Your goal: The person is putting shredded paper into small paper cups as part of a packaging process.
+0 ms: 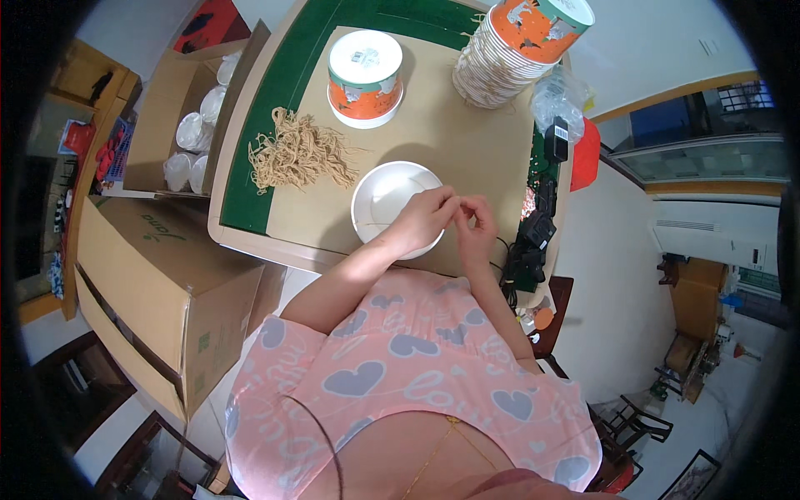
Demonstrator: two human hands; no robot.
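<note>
A white paper bucket (385,185) stands open end up on the table before me, and a thin tan string (372,223) crosses its inside on the left. My left hand (427,218) reaches over its right rim with fingers pinched. Close against it, my right hand (476,227) is pinched too, just outside the rim. Whatever the fingertips hold is too small to make out. To the left lies a loose pile of tan strings (300,152). Beyond the bucket, an orange and green printed paper bucket (364,75) stands upside down.
A tall leaning stack of printed buckets (521,50) with strings stands at the far right. Black adapters and cables (533,242) line the table's right edge, near a clear plastic bag (560,98). On the left are an open carton (162,125) of white wrapped bundles and a large cardboard box (158,283).
</note>
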